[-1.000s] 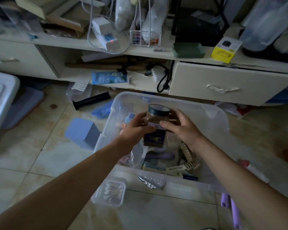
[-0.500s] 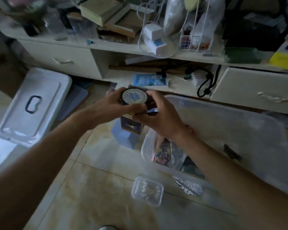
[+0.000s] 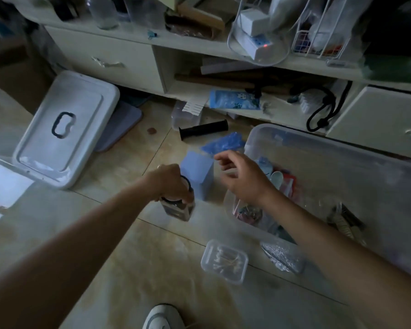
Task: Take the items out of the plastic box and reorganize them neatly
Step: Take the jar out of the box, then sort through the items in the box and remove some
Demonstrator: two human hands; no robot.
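Observation:
My left hand [image 3: 170,184] grips the lid end of a dark-lidded jar [image 3: 179,208], which stands low on the tiled floor left of the clear plastic box [image 3: 323,148]. My right hand [image 3: 243,178] hovers with loosely spread fingers and holds nothing, over the box's left corner. Several small items [image 3: 282,184] lie inside the box, partly hidden by my right arm. A pale blue box [image 3: 197,172] stands on the floor just behind the jar.
A small clear case of cotton swabs [image 3: 224,261] and a silvery packet [image 3: 280,256] lie in front of the box. The white box lid [image 3: 64,129] lies at the left. A black roller [image 3: 203,129], a blue bag [image 3: 223,143] and a cluttered cabinet [image 3: 133,58] are behind. My shoe [image 3: 163,317] shows at the bottom.
The jar went from both hands inside the box, out to the left and down to the floor. My right hand has let go of it and drawn back toward the box.

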